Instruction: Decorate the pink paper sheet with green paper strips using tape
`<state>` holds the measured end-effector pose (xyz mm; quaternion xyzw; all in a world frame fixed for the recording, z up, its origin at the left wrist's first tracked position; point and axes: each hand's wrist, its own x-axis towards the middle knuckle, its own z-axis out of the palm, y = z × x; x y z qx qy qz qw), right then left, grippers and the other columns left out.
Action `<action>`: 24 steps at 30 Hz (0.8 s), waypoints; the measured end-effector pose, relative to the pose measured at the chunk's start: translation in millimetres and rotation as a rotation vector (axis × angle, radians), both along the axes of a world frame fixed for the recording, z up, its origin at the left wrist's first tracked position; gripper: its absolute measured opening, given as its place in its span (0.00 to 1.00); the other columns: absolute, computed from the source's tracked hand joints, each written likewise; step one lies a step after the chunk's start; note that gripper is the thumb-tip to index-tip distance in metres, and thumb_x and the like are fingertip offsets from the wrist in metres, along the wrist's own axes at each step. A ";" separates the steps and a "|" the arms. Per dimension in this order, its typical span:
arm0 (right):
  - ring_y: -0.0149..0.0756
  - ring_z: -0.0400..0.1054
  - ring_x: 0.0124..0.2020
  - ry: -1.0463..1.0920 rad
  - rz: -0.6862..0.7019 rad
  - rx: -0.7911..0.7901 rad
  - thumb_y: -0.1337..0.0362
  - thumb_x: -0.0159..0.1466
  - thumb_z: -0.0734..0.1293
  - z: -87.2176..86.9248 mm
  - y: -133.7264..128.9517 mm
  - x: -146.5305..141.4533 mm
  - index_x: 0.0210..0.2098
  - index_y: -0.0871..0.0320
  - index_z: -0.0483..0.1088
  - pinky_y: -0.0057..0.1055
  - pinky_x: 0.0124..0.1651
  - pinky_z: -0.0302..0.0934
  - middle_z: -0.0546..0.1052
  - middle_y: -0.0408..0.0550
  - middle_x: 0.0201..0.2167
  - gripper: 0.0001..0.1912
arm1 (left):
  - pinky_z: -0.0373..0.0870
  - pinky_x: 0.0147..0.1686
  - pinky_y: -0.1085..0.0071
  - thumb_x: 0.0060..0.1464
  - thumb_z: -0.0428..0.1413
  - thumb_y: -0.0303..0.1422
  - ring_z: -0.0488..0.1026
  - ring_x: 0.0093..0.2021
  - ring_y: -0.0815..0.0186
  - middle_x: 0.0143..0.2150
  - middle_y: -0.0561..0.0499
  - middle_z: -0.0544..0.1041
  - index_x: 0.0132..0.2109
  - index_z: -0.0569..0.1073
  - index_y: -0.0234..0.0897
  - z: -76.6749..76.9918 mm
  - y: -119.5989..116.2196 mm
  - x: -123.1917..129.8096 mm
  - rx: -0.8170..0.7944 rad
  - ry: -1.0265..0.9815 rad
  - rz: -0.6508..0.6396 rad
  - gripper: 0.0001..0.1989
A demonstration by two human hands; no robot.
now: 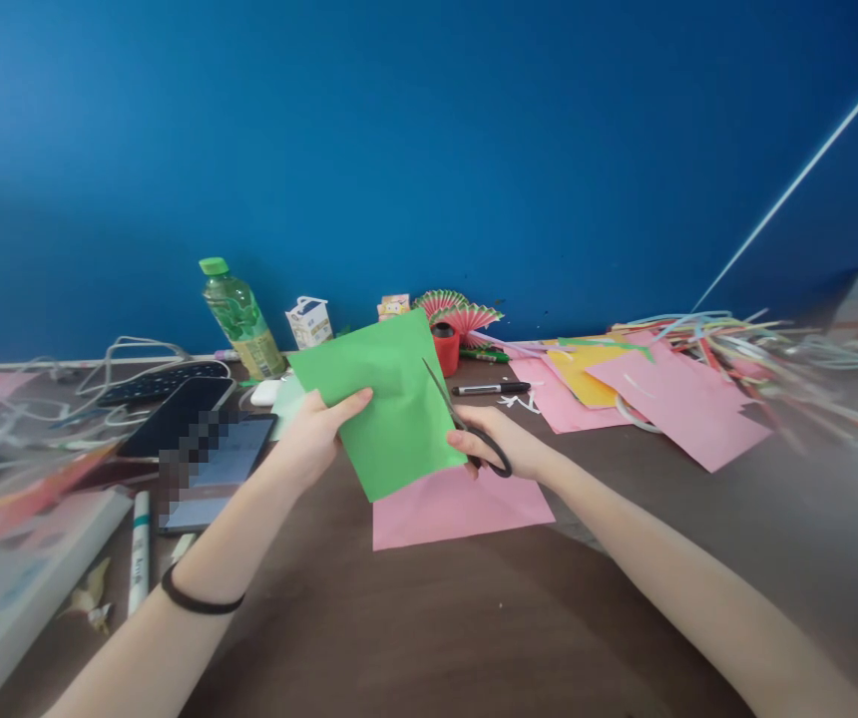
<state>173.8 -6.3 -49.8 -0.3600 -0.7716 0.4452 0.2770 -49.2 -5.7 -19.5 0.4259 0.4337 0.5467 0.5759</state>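
Note:
A green sheet of paper [388, 419] is held up over the table by my left hand [324, 429], its thumb lying on the near face and the other fingers hidden behind. My right hand [500, 439] grips black-handled scissors [489, 449] at the sheet's right edge. Their blades point up and to the left against the paper; whether they are parted I cannot tell. Beneath the green sheet a pink sheet of paper [459, 509] lies on the table, partly covered.
At the back stand a green-capped bottle [241, 319], a small carton [310, 321] and a red container [445, 349] by folded paper fans [466, 319]. Phones [230, 469] and a white marker [140, 548] lie left. Pink sheets [683, 399], a black marker [490, 388] and paper strips [743, 349] lie right.

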 end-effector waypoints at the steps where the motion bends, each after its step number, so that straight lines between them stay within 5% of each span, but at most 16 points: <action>1: 0.27 0.64 0.17 0.009 -0.008 0.009 0.46 0.60 0.58 -0.7 0.3 -0.1 0.32 0.60 0.60 0.24 0.21 0.55 0.63 0.37 0.16 0.21 | 0.71 0.47 0.60 0.43 0.61 0.28 0.73 0.46 0.55 0.46 0.43 0.76 0.48 0.72 0.35 0.6 -0.4 0.5 -0.002 -0.003 0.000 0.22; 24: 0.25 0.63 0.16 0.042 -0.033 0.049 0.45 0.59 0.58 -3.0 -0.1 -0.3 0.33 0.60 0.61 0.24 0.19 0.59 0.64 0.40 0.23 0.22 | 0.73 0.45 0.61 0.44 0.60 0.28 0.73 0.45 0.55 0.48 0.43 0.75 0.49 0.71 0.35 1.8 -1.4 2.0 -0.049 -0.036 -0.016 0.22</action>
